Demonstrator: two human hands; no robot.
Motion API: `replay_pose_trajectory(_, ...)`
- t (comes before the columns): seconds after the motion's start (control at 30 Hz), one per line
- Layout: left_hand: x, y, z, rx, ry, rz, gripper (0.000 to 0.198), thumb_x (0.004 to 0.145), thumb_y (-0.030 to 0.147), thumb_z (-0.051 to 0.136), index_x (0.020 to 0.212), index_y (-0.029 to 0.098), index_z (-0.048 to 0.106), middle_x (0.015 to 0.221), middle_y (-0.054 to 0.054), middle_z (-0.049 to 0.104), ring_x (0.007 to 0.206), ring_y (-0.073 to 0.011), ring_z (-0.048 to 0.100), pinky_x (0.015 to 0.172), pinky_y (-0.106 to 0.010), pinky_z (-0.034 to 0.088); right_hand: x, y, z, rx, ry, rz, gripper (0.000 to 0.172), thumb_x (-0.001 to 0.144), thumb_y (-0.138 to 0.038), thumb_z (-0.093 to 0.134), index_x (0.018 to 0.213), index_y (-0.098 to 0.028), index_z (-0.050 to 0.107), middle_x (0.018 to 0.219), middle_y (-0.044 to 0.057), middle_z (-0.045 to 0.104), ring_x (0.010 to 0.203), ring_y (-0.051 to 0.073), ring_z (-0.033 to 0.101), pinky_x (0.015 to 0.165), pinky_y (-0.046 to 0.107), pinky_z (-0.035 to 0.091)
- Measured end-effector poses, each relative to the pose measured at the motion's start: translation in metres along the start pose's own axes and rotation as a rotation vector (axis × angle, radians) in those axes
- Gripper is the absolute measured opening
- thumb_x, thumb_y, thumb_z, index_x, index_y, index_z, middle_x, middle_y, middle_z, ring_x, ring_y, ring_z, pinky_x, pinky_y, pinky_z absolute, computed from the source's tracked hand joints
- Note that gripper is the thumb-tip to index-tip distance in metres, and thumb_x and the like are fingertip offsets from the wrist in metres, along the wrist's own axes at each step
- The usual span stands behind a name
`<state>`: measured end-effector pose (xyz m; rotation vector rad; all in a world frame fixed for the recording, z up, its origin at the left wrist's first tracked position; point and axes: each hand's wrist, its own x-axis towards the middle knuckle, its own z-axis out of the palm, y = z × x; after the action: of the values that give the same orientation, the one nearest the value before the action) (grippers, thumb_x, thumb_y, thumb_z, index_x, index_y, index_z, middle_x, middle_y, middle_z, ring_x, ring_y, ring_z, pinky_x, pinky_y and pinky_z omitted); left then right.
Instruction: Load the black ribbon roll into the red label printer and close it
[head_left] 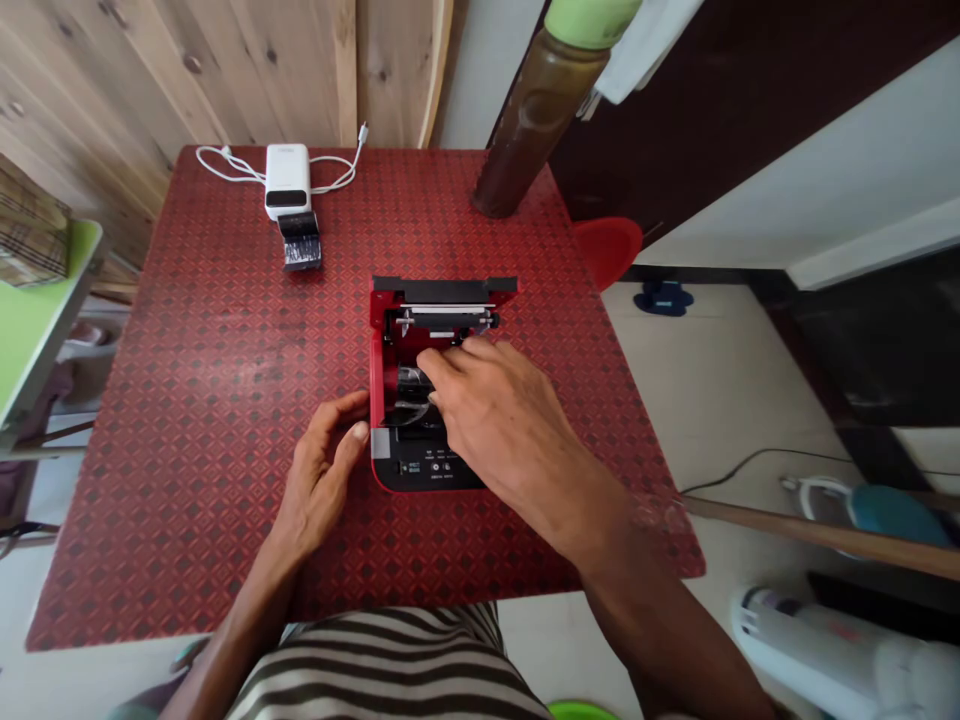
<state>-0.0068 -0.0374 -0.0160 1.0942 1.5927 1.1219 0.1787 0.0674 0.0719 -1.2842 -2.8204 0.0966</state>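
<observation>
A small red and black printer (390, 470) with its lid raised sits in the middle of the red patterned table (210, 400). My left hand (322, 480) rests against the printer's left side, fingers loosely curled and touching the casing. My right hand (495, 410) lies over the open compartment, its fingers reaching in among the black and silver parts inside. Whether those fingers grip anything is hidden.
A white power bank (287, 180) with a white cable (225, 165) and a small black device (301, 242) lie at the table's far left. A tall brown bottle (536, 110) with a green cap stands at the far edge. A red stool (609, 248) sits beyond the right edge.
</observation>
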Motion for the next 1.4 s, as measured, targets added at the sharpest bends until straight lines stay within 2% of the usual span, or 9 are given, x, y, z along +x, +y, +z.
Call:
replay_pose_trajectory(0.5,0.0,-0.004,0.0,0.042,0.008,0.01,0.051,0.112,0.06,0.062,0.144,0.022,0.077,0.147,-0.013,0.081,0.139,-0.037,0.075,0.122,-0.058,0.057,0.033,0.01,0.018,0.044,-0.115,0.036,0.022,0.105,-0.004,0.064,0.106,-0.016,0.083,0.108,0.016,0.086,0.113,0.034,0.077,0.102,0.046,0.05)
replay_pose_trajectory(0.63,0.0,-0.005,0.0,0.038,0.004,0.018,0.05,0.112,0.059,0.062,0.144,0.023,0.076,0.147,-0.013,0.081,0.139,-0.0366,0.076,0.121,-0.057,0.058,0.018,0.016,0.018,0.194,-0.056,0.008,0.028,0.107,-0.002,0.059,0.112,-0.018,0.082,0.119,0.015,0.087,0.125,0.035,0.076,0.11,0.049,0.052)
replay_pose_trajectory(0.77,0.0,-0.005,-0.001,0.045,0.004,0.026,0.048,0.112,0.059,0.062,0.143,0.025,0.077,0.147,-0.012,0.081,0.139,-0.0365,0.075,0.122,-0.058,0.057,-0.012,0.025,0.008,0.45,0.085,-0.069,0.046,0.108,0.004,0.046,0.128,-0.021,0.08,0.126,0.009,0.087,0.119,0.026,0.079,0.109,0.043,0.06)
replay_pose_trajectory(0.9,0.001,-0.004,-0.001,0.021,0.004,0.018,0.048,0.112,0.06,0.064,0.143,0.025,0.078,0.147,-0.012,0.081,0.14,-0.0364,0.074,0.123,-0.058,0.056,-0.036,0.025,0.003,0.604,0.115,-0.178,0.044,0.109,-0.007,0.062,0.15,-0.02,0.071,0.143,0.009,0.083,0.134,0.026,0.076,0.118,0.047,0.062)
replay_pose_trajectory(0.97,0.001,-0.004,-0.002,-0.007,-0.002,0.008,0.049,0.112,0.062,0.066,0.143,0.026,0.078,0.148,-0.011,0.081,0.141,-0.0365,0.074,0.124,-0.057,0.056,-0.04,0.022,0.008,0.603,0.134,-0.174,0.036,0.109,-0.011,0.07,0.144,-0.018,0.074,0.14,0.01,0.084,0.131,0.028,0.076,0.117,0.05,0.063)
replay_pose_trajectory(1.03,-0.001,-0.004,-0.003,-0.085,-0.012,-0.036,0.051,0.111,0.064,0.068,0.142,0.025,0.079,0.146,-0.012,0.082,0.137,-0.037,0.076,0.121,-0.057,0.058,-0.039,0.019,0.014,0.611,0.18,-0.177,0.017,0.111,-0.012,0.071,0.125,-0.018,0.08,0.121,0.008,0.086,0.115,0.026,0.079,0.107,0.046,0.066)
replay_pose_trajectory(1.1,0.0,-0.002,-0.005,-0.181,-0.015,-0.092,0.054,0.11,0.066,0.068,0.143,0.024,0.078,0.143,-0.013,0.083,0.132,-0.0375,0.079,0.118,-0.057,0.06,-0.038,0.017,0.019,0.616,0.239,-0.182,0.014,0.113,-0.011,0.069,0.108,-0.017,0.081,0.104,0.006,0.084,0.1,0.023,0.077,0.094,0.039,0.066)
replay_pose_trajectory(1.2,0.011,0.005,-0.01,-0.204,0.04,-0.055,0.057,0.108,0.068,0.072,0.142,0.023,0.078,0.142,-0.015,0.082,0.129,-0.0375,0.08,0.115,-0.057,0.061,-0.038,0.013,0.024,0.6,0.346,-0.182,0.015,0.112,-0.008,0.069,0.104,-0.015,0.08,0.097,0.007,0.081,0.094,0.022,0.073,0.088,0.037,0.064)
replay_pose_trajectory(1.4,0.077,0.044,-0.009,-0.138,0.185,0.294,0.058,0.106,0.072,0.072,0.144,0.029,0.08,0.146,-0.011,0.081,0.138,-0.0335,0.074,0.114,-0.048,0.06,-0.048,0.0,0.032,0.472,0.536,-0.158,0.019,0.11,-0.003,0.068,0.102,-0.016,0.079,0.098,0.007,0.081,0.093,0.022,0.073,0.086,0.037,0.063)
